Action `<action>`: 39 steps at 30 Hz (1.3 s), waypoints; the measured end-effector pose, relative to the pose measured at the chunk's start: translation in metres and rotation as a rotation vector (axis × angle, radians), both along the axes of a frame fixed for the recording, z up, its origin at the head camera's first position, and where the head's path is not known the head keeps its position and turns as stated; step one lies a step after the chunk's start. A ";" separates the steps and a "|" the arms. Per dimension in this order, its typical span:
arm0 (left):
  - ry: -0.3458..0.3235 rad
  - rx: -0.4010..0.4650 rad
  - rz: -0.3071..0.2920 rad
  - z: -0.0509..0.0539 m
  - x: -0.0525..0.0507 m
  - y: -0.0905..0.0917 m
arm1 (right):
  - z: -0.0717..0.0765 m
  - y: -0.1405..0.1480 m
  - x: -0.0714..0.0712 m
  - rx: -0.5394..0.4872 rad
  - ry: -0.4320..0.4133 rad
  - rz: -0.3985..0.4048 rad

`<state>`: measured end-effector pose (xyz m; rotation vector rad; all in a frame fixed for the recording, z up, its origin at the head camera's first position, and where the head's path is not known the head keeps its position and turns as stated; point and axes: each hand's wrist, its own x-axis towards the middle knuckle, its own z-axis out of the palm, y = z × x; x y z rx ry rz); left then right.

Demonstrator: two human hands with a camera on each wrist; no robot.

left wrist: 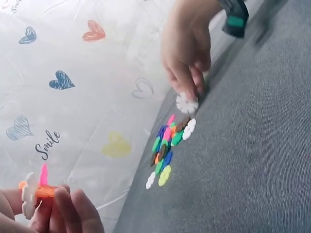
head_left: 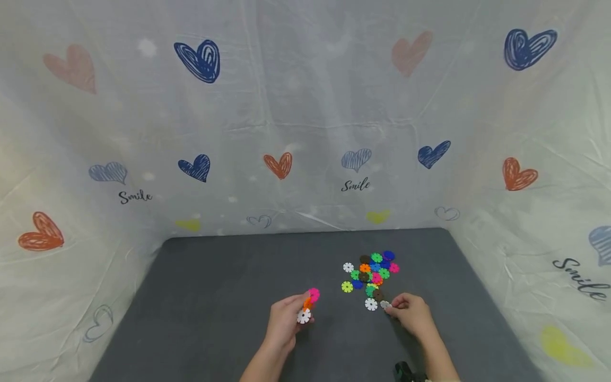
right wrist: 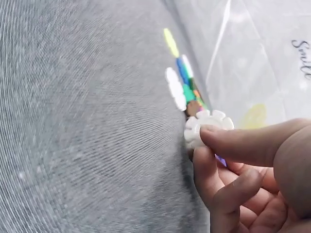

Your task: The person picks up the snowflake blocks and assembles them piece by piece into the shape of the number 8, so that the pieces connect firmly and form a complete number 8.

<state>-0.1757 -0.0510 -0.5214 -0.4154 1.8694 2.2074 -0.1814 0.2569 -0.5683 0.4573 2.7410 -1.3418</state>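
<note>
My left hand point(head_left: 284, 318) grips several joined notched plastic discs above the dark table. In the left wrist view these are a white disc point(left wrist: 29, 196), an orange disc point(left wrist: 46, 191) and a pink disc point(left wrist: 43, 174), fitted at angles to one another. Between thumb and fingertips, my right hand point(head_left: 411, 313) pinches a loose white disc point(right wrist: 209, 127), seen closest in the right wrist view. It is just beside the near edge of a pile of coloured discs point(head_left: 375, 278). Another white disc point(head_left: 371, 304) lies flat to the left of the pinched one.
The discs in the pile are green, blue, brown, orange, pink, yellow and white, some overlapping. A yellow disc point(head_left: 347, 286) lies at the pile's left side. Beyond the grey table point(head_left: 215, 297) hangs a pale curtain point(head_left: 305, 106) printed with hearts. A dark band point(left wrist: 235, 19) circles the right wrist.
</note>
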 end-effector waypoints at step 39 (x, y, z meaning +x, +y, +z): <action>0.309 -0.298 -0.050 0.013 0.009 0.008 | 0.059 -0.121 0.022 0.333 0.948 0.310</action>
